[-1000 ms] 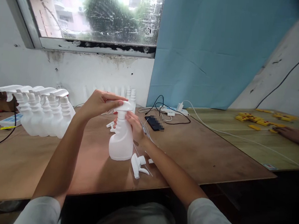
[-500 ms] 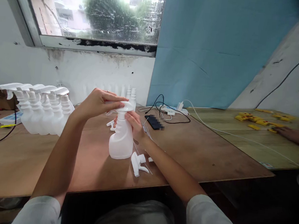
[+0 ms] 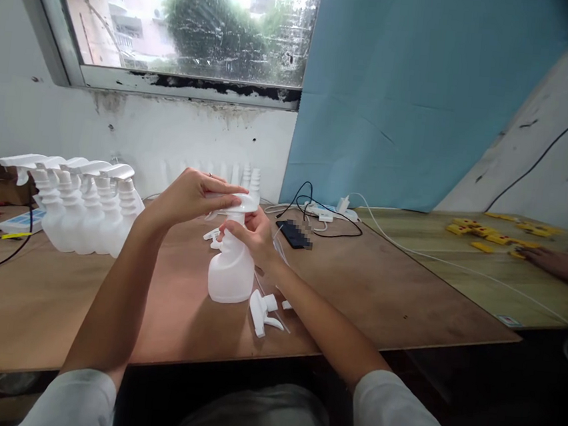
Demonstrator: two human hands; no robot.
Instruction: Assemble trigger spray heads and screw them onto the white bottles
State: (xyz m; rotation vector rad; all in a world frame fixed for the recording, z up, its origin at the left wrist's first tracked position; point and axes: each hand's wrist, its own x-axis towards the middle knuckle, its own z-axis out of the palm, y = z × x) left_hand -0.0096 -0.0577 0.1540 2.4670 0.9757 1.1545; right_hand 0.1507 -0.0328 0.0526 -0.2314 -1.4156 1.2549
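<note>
A translucent white spray bottle (image 3: 230, 275) stands upright on the brown table in front of me, a white trigger sprayer head (image 3: 247, 201) on its neck. My left hand (image 3: 198, 196) grips the sprayer head from the left, fingers over its top and thumb at its side. My right hand (image 3: 256, 236) is wrapped round the neck just below, its thumb across the front. Beside the bottle's base lies a loose trigger sprayer (image 3: 260, 312) with a thin tube. Another white sprayer piece (image 3: 213, 236) lies behind the bottle, partly hidden.
Several bottles with sprayers (image 3: 88, 204) stand in a row at the left. More bottles (image 3: 252, 180) stand by the wall behind my hands. A black phone (image 3: 293, 234) lies near cables and a power strip. At far right, another person's hand (image 3: 536, 254) is near yellow pieces (image 3: 483, 231).
My right thumb has moved across the front of the bottle's neck, and the right fingers have shifted round it. The left hand stays on the sprayer head.
</note>
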